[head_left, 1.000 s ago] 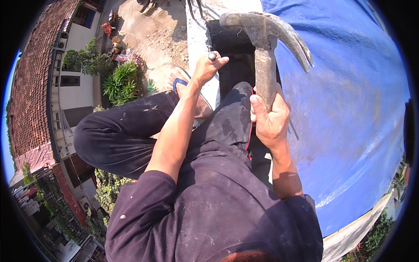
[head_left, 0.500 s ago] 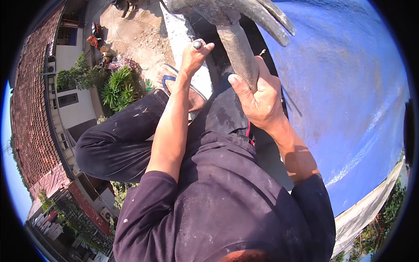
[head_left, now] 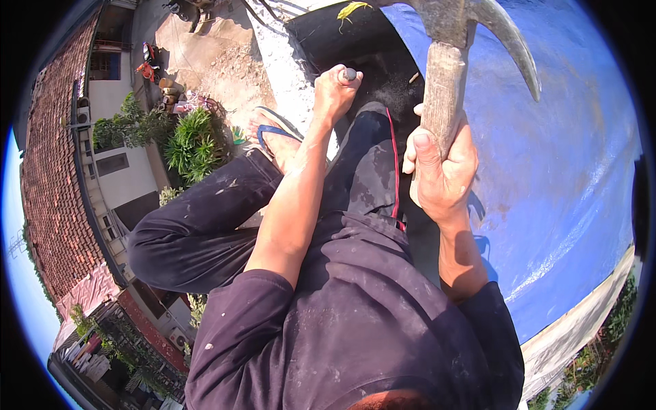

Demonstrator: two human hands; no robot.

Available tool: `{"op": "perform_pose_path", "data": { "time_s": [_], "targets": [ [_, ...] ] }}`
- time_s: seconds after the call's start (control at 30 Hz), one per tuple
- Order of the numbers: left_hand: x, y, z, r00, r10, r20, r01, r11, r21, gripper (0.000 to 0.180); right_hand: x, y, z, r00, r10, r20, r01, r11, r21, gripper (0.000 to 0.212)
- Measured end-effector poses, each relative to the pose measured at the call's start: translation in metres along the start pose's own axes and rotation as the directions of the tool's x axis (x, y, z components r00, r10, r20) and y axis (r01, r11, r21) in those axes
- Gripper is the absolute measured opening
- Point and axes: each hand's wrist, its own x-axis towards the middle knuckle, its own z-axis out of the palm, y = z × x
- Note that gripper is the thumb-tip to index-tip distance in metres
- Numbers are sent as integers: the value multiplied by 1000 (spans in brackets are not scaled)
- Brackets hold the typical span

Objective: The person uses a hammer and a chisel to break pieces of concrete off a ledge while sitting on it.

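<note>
My left hand (head_left: 333,99) is closed around a metal rod (head_left: 349,74); only its round end shows above my fist, and its lower part is hidden. My right hand (head_left: 447,164) grips the wooden handle of a claw hammer (head_left: 445,85). The hammer is raised to the right of the rod and apart from it, its curved claw pointing right and its head partly cut off by the upper edge. Under my left hand runs the rough white top of a wall (head_left: 279,58), beside a dark recess (head_left: 379,51).
A blue sheet (head_left: 553,171) spreads along the right side. My sandalled foot (head_left: 275,140) rests at the wall's left edge. A yellow leaf (head_left: 353,9) lies by the dark recess. Down to the left are a yard with rubble (head_left: 236,72), green plants (head_left: 195,140) and a tiled roof (head_left: 55,171).
My left hand and the rod have shifted right, over the dark recess. My right hand has moved right and the hammer has swung more upright. The view has shifted slightly, showing the leaf.
</note>
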Motion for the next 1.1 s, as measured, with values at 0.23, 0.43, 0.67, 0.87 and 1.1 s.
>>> {"op": "perform_pose_path", "data": {
  "time_s": [0.23,0.43,0.67,0.87,1.1],
  "targets": [
    [4,10,0,999,-42,25,44,993,-107,31,-8,29,3,989,48,-138,-32,992,119,31],
    [4,-29,-1,994,58,-88,-71,986,-153,28,4,39,6,936,264,233,-172,921,-350,37],
    [5,5,-8,997,-67,34,69,995,-69,28,0,32,14,993,-64,-103,85,975,206,26],
    [7,-16,-10,998,-46,45,53,980,-190,28,14,46,-1,941,267,207,-176,910,-376,35],
    [11,-26,-8,998,3,60,6,987,-160,37,12,16,21,991,-116,-70,122,988,91,27]
  ]
}}
